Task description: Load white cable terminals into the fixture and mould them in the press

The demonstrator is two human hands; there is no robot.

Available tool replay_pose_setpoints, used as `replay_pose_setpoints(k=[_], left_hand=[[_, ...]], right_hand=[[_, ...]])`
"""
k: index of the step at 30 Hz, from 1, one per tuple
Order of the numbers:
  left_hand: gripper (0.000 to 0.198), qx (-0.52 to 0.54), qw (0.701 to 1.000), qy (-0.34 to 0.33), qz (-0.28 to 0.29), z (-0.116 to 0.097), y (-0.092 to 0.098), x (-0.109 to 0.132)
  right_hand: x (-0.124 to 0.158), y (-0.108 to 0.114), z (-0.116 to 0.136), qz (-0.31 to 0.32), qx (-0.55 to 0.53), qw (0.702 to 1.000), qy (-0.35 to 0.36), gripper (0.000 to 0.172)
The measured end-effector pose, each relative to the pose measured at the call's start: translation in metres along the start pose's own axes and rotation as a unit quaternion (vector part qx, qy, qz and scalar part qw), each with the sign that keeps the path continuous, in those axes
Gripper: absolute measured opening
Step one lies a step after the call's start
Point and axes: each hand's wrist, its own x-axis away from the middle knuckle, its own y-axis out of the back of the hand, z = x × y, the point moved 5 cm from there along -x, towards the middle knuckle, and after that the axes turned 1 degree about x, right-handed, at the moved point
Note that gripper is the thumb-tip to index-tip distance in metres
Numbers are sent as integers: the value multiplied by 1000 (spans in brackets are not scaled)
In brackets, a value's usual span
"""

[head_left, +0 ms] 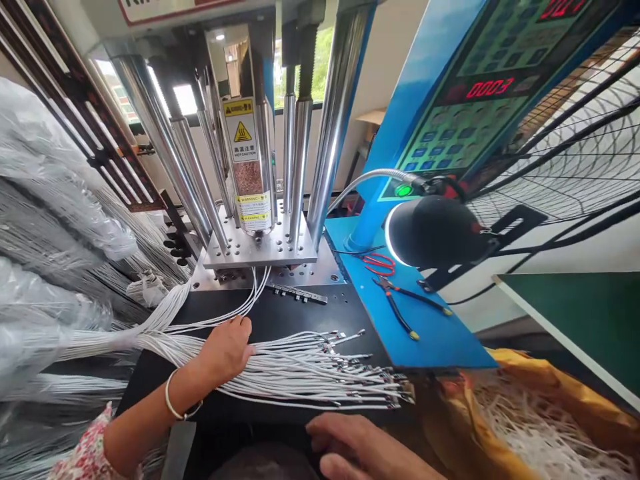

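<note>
Head view: your left hand [227, 348], seven o'clock, curls over white cables [310, 373] at six; grip cannot be told. Your right hand [357, 441], below them, is loosely open. Step appears cable sorting; next calls for careful separation.

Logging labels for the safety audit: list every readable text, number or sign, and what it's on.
"高温注意", "HOT CAUTION", plus heat-symbol triangle: large label on the press; its yellow header is too small to read surely.
"WARNING", twice: lower stickers on the press; fine print too small.
"0003": red display on the control panel.
Upper display, red-bordered sign: cut off, not surely readable.
Panel keys: too blurred.
</note>
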Motion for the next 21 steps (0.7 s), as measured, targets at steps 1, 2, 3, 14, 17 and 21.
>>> replay_pose_setpoints(k=[1,2,3,14,17,21], left_hand=[[13,-7,1000,-10,27,1,-4,-2],[12,-3,998,-30,49,2,-6,-2],[12,7,996,-54,64,4,-8,-1],[27,293,953,-6,71,23,-9,-14],[27,395,916,27,72,26,-10,-17],[33,434,899,50,32,27,-3,-21]], right_hand=[[-3,1,-1,-7,-11,1000,-3,31],[-5,1,-3,-17,-24,1000,-6,30],[-7,1,-5,-26,-38,999,-9,29],[-16,-4,-15,-13,-153,988,-12,25],[-15,-3,-11,-6,-152,988,-5,23],[-28,6,8,-34,-202,978,47,25]])
